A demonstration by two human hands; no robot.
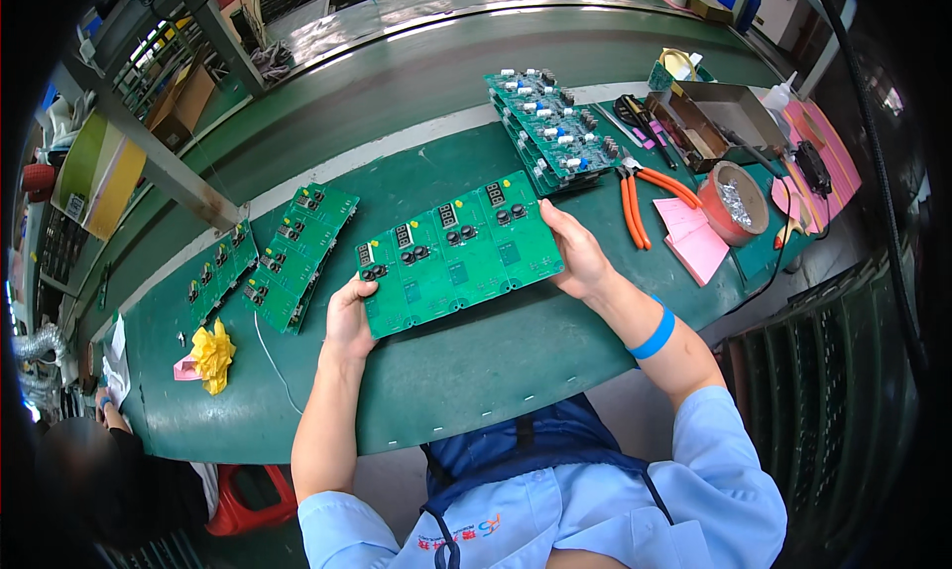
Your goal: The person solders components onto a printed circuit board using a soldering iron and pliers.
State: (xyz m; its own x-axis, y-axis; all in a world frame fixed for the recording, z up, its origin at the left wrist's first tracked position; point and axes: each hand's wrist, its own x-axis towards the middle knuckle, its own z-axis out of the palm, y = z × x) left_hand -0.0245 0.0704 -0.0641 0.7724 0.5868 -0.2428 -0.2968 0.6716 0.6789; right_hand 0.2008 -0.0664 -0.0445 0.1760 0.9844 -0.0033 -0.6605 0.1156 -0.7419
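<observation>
Between my two hands a green circuit board panel (466, 256) is held up over the green table, its face with small digit displays and black round buttons toward me. My left hand (350, 314) is closed on its left edge, thumb on the front. On the right edge my right hand (578, 252) grips it; a blue band circles that forearm. Left of the panel lie more green boards with displays, one stack (302, 256) and another (223, 269) beside it. Behind the panel to the right stands a stack of boards with white and blue parts (555, 127).
Orange-handled pliers (635, 207), pink paper (689, 240) and a round tub of metal bits (734, 200) lie at the right. A metal tray (729, 123) stands behind them. Crumpled yellow cloth (212, 356) sits left. Another person's hand (111, 410) rests at the far left edge.
</observation>
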